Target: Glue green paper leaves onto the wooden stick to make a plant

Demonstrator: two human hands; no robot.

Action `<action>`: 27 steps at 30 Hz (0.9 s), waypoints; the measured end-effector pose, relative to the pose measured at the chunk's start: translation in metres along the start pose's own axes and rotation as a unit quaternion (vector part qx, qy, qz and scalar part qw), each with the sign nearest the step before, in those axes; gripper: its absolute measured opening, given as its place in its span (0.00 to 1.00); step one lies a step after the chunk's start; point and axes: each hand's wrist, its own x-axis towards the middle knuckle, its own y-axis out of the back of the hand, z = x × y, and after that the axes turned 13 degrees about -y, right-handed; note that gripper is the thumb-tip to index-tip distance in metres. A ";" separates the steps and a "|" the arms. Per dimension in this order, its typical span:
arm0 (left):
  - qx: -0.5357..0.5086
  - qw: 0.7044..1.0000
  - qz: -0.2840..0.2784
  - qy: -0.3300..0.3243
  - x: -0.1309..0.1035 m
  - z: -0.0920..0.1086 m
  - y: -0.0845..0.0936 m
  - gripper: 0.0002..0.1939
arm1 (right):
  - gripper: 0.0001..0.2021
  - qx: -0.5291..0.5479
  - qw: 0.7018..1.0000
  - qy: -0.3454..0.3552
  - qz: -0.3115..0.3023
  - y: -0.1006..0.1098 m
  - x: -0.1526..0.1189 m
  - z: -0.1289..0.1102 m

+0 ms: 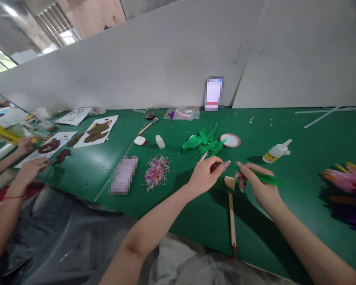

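My right hand [259, 186] is closed, with a green feather-like piece [267, 179] running back between its fingers. Opposite it, my left hand [206, 173] pinches thumb and finger together; what they grip is too small to make out. A thin pale pink stick [204, 156] shows beside the left hand. Below the hands lies a wooden stick [231, 217] with a heart-shaped end and a red cord at its foot. Just beyond the left hand is a pile of green feather-like pieces [206, 140], next to a round white lid [230, 140].
A white glue bottle [275, 152] stands right of my hands, with pink and purple petal-like pieces [344, 182] farther right. Leftward are colourful confetti [157, 172], a small white bottle [160, 141] and a blurred-out flat object [123, 175]. A co-worker's hand [32, 168] works over pictures.
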 end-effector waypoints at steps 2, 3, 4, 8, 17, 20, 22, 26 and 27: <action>-0.026 0.999 0.019 0.021 -0.005 -0.002 0.000 0.17 | 0.18 -0.020 1.000 0.003 0.002 -0.003 -0.002 -0.002; -0.031 0.999 0.025 0.025 -0.006 -0.003 -0.001 0.17 | 0.18 -0.035 0.999 0.008 0.000 -0.004 -0.004 -0.003; -0.034 0.999 0.029 0.028 -0.008 -0.004 -0.001 0.17 | 0.18 -0.049 0.999 0.016 -0.002 -0.005 -0.005 -0.004; -0.029 0.999 0.035 0.028 -0.010 -0.003 -0.002 0.16 | 0.18 -0.095 0.994 0.047 0.000 -0.007 -0.008 -0.005; -0.029 0.999 0.013 0.032 -0.011 -0.001 0.000 0.15 | 0.19 -0.190 0.976 0.092 0.057 -0.009 -0.010 -0.001; -0.025 0.999 0.010 0.031 -0.012 -0.002 -0.001 0.15 | 0.19 -0.186 0.976 0.099 0.061 -0.009 -0.011 -0.002; -0.024 0.999 0.014 0.030 -0.012 -0.002 -0.002 0.15 | 0.19 -0.181 0.977 0.095 0.057 -0.009 -0.011 -0.002; -0.020 0.999 0.028 0.024 -0.013 0.000 -0.004 0.15 | 0.20 -0.160 0.984 0.075 0.037 -0.007 -0.011 -0.003; -0.019 0.999 0.030 0.023 -0.013 0.000 -0.004 0.15 | 0.20 -0.153 0.985 0.070 0.029 -0.007 -0.011 -0.003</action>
